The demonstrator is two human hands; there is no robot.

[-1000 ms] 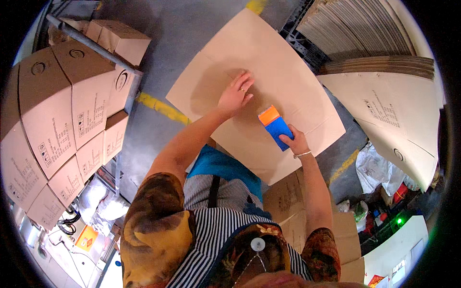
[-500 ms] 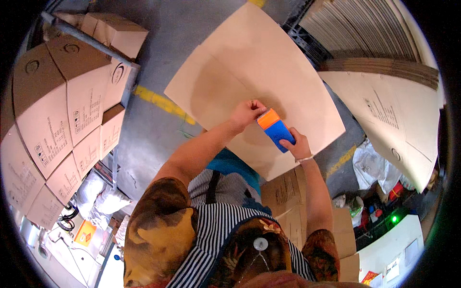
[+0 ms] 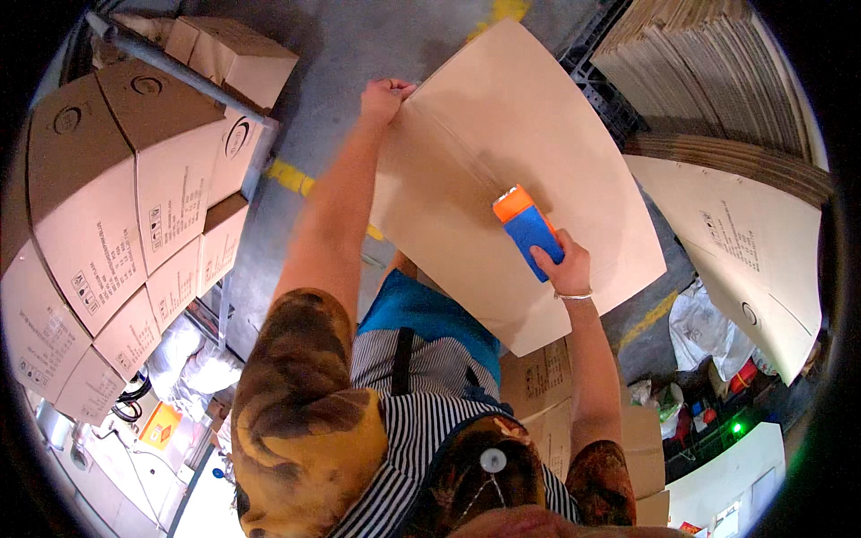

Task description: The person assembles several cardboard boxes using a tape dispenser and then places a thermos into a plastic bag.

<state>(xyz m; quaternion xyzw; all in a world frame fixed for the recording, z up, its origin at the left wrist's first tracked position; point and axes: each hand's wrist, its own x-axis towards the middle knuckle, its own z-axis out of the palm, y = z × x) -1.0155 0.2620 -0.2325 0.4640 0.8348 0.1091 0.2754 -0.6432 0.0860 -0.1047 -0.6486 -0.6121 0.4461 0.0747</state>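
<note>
Over the grey floor, the left hand (image 3: 384,97) pinches the flat cardboard sheet (image 3: 502,134) at its far corner, steadying it; the right hand (image 3: 563,267) grips a blue-and-orange tape dispenser (image 3: 527,229) pressed against it.

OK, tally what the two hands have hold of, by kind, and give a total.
Flat cardboard sheet, its corner gripped by the left hand: 1
Blue and orange hand tool, gripped by the right hand: 1
Total: 2
</note>
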